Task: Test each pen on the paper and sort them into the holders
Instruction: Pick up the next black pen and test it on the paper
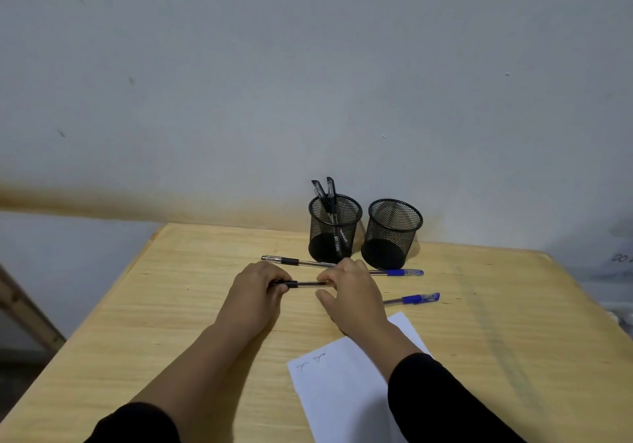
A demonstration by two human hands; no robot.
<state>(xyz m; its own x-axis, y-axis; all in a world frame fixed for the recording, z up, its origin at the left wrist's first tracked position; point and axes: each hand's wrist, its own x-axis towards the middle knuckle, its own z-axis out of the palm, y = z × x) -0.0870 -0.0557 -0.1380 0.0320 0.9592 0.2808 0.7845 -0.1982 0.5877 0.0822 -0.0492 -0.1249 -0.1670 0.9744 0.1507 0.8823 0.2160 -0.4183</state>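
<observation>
While two pens [326, 193] already stand in the left holder [335, 228] and the right holder [392, 233] looks empty, both hands, left [257, 283] and right [349, 286], grip a black pen [301, 284] by its ends; three pens remain on the bench [171, 305], the paper [342, 384] bearing two scribbles.

The white sheet of paper [346, 388] lying on the pale wooden table [191, 312] carries two short handwritten scribbles near its upper left corner, side by side in dark ink; they look like the same cursive word written twice, but the letters are too small and loose to read with certainty. At the far right edge, a pale blurred surface [621, 257] shows dark marks resembling "00", cut off by the frame. No brand or label can be made out on any pen or holder.
</observation>
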